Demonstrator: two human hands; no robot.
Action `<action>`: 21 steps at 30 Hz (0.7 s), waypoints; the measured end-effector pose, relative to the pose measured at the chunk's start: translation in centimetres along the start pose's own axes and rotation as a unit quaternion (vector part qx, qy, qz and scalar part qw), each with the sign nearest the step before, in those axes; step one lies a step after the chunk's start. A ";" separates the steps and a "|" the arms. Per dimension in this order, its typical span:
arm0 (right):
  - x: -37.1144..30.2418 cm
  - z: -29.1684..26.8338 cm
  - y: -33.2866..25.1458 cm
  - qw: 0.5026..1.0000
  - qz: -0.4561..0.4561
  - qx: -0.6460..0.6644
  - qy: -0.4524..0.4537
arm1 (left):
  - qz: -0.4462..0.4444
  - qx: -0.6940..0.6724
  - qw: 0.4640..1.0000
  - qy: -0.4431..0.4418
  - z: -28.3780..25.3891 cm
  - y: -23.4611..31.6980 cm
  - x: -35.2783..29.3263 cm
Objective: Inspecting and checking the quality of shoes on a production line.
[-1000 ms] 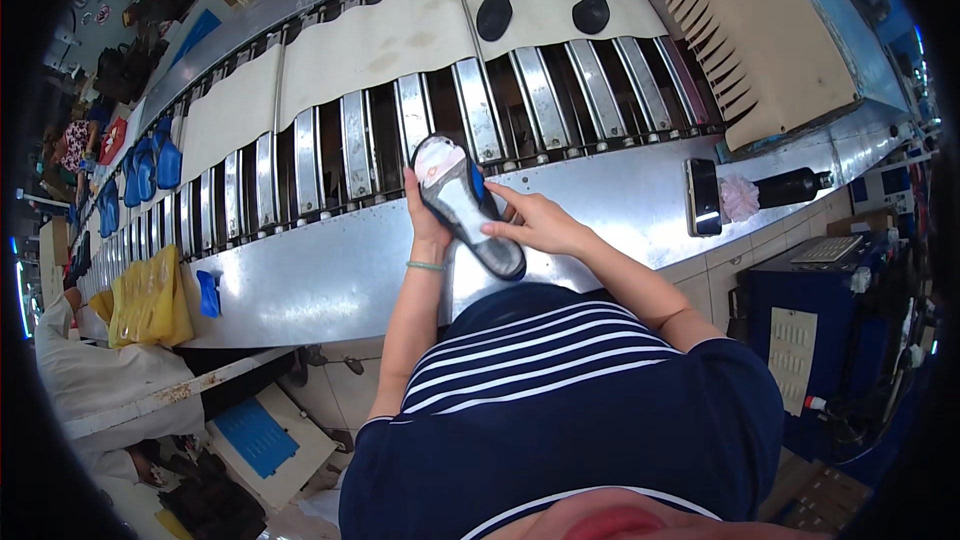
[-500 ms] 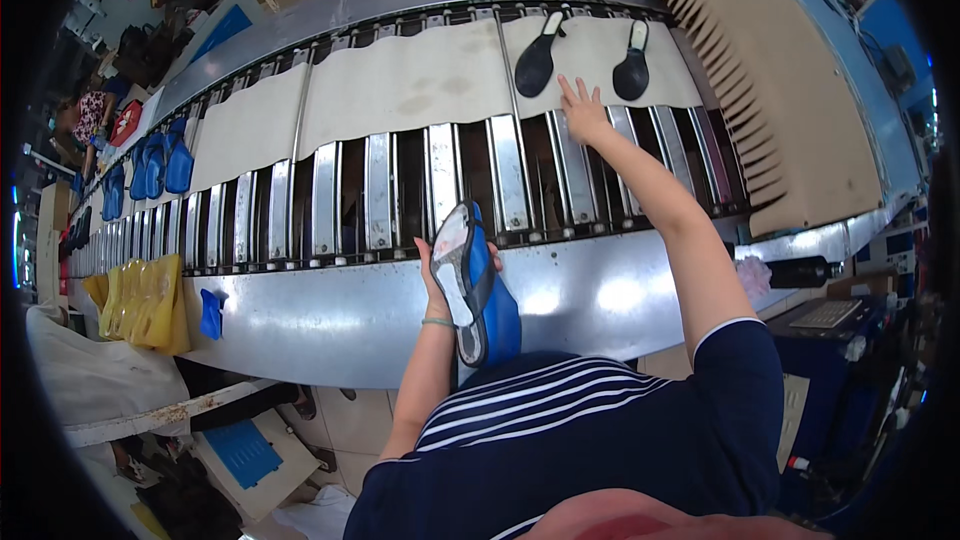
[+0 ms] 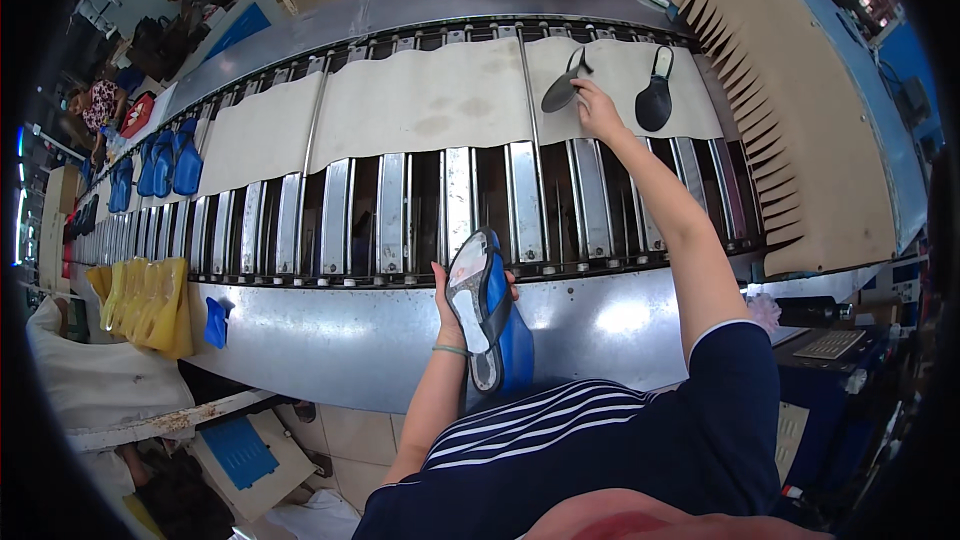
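Sole (image 3: pixel 560 95) looks light, bendy; hold its edge. Right grip (image 3: pixel 601 115) pinches it there; left grip (image 3: pixel 448 310) clasps a shoe (image 3: pixel 476 326).

Head-worn fisheye view down onto conveyor (image 3: pixel 420 90)

Blue last (image 3: pixel 518 350), white-striped navy shirt (image 3: pixel 620 455)

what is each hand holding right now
Left hand: closed around a blue shoe form.
Right hand: closed on a black sole's edge.
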State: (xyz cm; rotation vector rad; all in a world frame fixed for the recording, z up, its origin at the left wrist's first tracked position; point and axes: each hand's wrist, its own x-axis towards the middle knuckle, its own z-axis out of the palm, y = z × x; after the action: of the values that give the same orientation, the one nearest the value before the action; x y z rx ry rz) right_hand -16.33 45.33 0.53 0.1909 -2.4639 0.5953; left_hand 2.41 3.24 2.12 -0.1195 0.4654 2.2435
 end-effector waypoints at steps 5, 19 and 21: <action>-1.6 -9.7 -10.0 0.931 0.179 0.264 0.179 | 0.015 0.017 1.000 -0.017 -0.2 -0.3 0.0; -12.2 -21.8 -27.5 0.723 0.195 0.639 0.176 | 0.061 0.049 0.992 -0.096 -2.2 -1.6 -0.6; -13.0 -22.1 -27.3 0.667 0.181 0.698 0.186 | 0.069 0.055 0.991 -0.099 -2.7 -1.8 -0.9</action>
State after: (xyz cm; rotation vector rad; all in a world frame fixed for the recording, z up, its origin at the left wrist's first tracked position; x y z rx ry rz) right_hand 12.89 31.13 19.20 0.1198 -1.1261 2.3155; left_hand 4.14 2.68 -0.69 0.1979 0.5008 2.3297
